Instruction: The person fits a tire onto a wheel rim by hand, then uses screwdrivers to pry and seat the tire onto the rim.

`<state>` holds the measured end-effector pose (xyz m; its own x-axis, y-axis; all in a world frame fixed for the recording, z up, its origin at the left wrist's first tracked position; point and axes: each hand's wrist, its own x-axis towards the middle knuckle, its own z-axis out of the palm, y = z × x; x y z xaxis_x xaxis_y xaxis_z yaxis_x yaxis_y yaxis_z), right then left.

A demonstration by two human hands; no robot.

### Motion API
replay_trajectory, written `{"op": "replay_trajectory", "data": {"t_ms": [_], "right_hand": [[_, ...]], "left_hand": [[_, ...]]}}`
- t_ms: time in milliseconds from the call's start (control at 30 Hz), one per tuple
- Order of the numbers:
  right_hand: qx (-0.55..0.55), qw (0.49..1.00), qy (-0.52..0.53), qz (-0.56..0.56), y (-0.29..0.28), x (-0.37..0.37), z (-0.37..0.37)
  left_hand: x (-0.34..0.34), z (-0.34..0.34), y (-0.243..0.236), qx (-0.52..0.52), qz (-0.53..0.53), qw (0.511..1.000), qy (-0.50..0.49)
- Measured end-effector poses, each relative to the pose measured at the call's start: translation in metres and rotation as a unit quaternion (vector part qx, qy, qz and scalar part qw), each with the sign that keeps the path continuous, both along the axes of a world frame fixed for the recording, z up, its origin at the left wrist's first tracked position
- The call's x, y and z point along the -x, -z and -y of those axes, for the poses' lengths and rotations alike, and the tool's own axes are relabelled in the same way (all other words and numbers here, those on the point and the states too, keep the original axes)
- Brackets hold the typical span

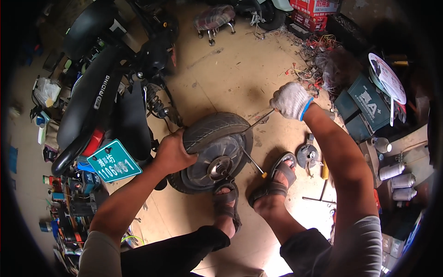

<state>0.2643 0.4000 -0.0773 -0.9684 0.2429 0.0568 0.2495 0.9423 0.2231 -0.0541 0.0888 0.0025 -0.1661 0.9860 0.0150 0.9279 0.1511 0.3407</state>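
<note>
A black scooter wheel with its tyre [221, 123] and metal hub [203, 162] lies tilted on the floor between my feet. My left hand [177, 150] is bare and closed over the tyre's left side. In a white glove with a blue cuff, my right hand [292, 101] is closed round the upper end of a tyre lever [258, 121]. That lever's lower end meets the tyre's edge at the right. A second rod-shaped lever [251, 161] with a yellow end sticks out between tyre and rim, with neither hand on it. My sandalled left foot touches the wheel's lower edge.
To the left stands a black scooter [87, 101] with a green plate [115, 160]. A padded stool [214, 18] is at the back. Loose wires [318, 44], a green battery [367, 104] and spray cans [404, 180] line the right. A round metal part [308, 154] lies beside my right foot.
</note>
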Motion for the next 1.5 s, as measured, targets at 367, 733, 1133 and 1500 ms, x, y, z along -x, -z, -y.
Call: {"op": "replay_trajectory", "data": {"t_ms": [367, 733, 1133, 1500], "right_hand": [[-0.014, 0.978, 0.206, -0.007, 0.044, 0.013, 0.012], [-0.116, 0.98, -0.136, -0.086, -0.055, 0.023, 0.017], [0.229, 0.916, 0.329, 0.004, 0.121, -0.058, 0.109], [-0.001, 0.993, 0.069, -0.092, 0.031, -0.035, 0.031]], "left_hand": [[0.002, -0.003, 0.0, 0.002, 0.029, 1.0, 0.005], [-0.007, 0.012, -0.004, -0.016, 0.074, 0.997, -0.001], [0.016, 0.004, -0.002, 0.047, 0.08, 0.996, 0.001], [0.027, 0.007, 0.002, 0.035, 0.115, 0.992, -0.024]]}}
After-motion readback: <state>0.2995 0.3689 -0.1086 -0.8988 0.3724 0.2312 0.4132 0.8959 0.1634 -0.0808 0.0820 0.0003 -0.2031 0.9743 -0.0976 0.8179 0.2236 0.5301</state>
